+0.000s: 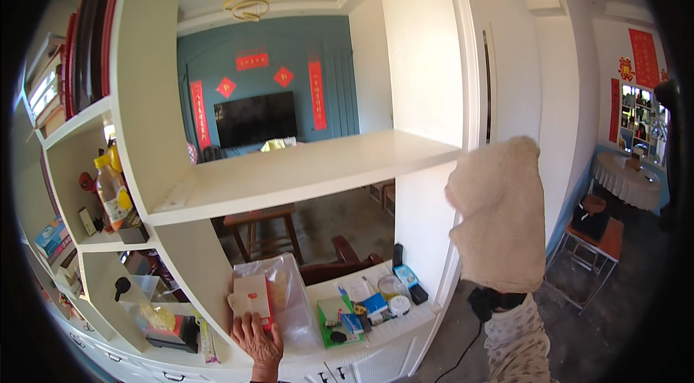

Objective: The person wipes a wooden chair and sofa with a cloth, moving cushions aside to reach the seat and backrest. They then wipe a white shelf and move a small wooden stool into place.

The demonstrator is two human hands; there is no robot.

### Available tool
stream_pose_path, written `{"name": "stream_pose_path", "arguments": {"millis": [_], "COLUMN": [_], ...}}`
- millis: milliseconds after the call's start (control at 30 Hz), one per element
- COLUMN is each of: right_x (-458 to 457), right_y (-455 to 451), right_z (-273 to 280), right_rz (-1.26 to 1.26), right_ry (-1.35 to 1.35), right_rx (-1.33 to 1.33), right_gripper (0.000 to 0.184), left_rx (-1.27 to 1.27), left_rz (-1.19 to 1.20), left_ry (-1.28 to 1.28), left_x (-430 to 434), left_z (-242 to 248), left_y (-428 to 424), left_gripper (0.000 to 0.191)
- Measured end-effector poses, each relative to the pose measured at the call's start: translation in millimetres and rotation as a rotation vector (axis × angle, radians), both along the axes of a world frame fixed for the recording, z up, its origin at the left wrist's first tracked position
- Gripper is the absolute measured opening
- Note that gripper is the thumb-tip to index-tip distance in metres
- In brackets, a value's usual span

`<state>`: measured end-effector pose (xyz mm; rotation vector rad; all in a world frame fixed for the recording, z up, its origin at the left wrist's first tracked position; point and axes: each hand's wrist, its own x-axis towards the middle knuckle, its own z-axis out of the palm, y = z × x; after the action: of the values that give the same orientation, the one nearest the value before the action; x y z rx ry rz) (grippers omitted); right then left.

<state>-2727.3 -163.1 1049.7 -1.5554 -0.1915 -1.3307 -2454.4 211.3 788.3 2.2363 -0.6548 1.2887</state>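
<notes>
My left hand [257,337] is at the lower middle, its fingers over the near end of a white and red cardboard box [252,297] and its thumb by the red side. Under and beside the box is a clear plastic bag or wrapped container [293,296] on the lower shelf. A beige cloth [499,220] hangs raised at the right, beside the white shelf upright. It covers nearly all of my right hand [450,197]; only a blurred bit of fingers shows at its left edge. A patterned sleeve and a black band with a cord are below the cloth.
A bare white middle shelf [303,171] spans the opening. Below it lie a green folder [336,323], a tape roll [389,286], a round white container [399,305] and small items. Left compartments hold a bottle [111,196] and books. Beyond are a wooden stool [260,217] and a television [256,119].
</notes>
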Motion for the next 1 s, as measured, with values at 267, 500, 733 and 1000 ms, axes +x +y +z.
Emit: {"name": "stream_pose_path", "arguments": {"millis": [267, 500, 733, 1000], "right_x": [82, 96, 86, 106], "right_y": [-17, -40, -40, -5], "right_z": [133, 136, 135, 142], "right_rz": [-0.727, -0.411, -0.452, -0.377], "right_ry": [0.372, 0.933, 0.875, 0.969], "right_rx": [-0.783, -0.702, -0.841, -0.784], "right_gripper": [0.055, 0.074, 0.066, 0.061], "left_rx": [-0.012, 0.037, 0.004, 0.009], "left_rz": [-0.038, -0.012, -0.026, -0.07], "left_ry": [-0.035, 0.032, 0.022, 0.17], "left_x": [2, -2, -5, -19], "left_z": [1, 4, 11, 26], "left_y": [3, 6, -1, 3], "left_gripper": [0.055, 0.056, 0.055, 0.058]}}
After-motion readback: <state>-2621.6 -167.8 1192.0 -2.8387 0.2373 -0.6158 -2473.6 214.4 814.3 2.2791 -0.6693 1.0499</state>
